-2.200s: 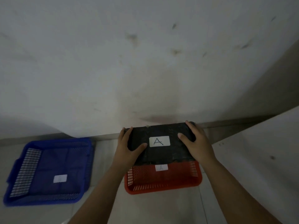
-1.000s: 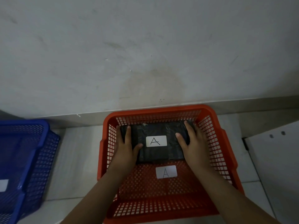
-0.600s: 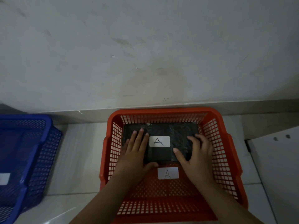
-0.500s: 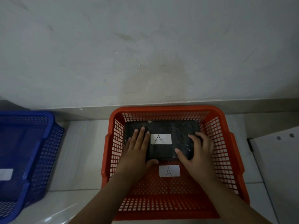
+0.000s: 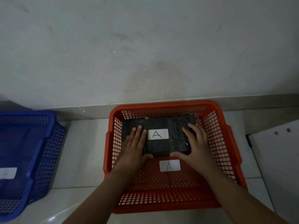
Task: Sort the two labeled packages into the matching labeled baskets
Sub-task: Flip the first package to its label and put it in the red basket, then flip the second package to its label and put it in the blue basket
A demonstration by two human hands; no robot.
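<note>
A black wrapped package (image 5: 161,145) with a white "A" label (image 5: 158,134) lies flat in the far half of the red mesh basket (image 5: 161,105). The basket's floor carries its own "A" label (image 5: 169,165). My left hand (image 5: 134,147) lies flat on the package's left part, fingers stretched out, thumb at its near edge. My right hand (image 5: 196,146) rests over the package's right near corner, fingers spread and slightly curved. Neither hand lifts it. The blue mesh basket (image 5: 40,114) stands at the left with a white label (image 5: 8,172) inside. No second package is in view.
Both baskets stand on a pale tiled floor against a grey wall (image 5: 145,54) with a skirting strip. A white panel (image 5: 275,159) stands close to the red basket's right side. A strip of floor (image 5: 84,151) separates the two baskets.
The package went down from above the red basket onto its floor. My hands shifted from gripping its sides to lying on top of it. The view moved closer to the basket.
</note>
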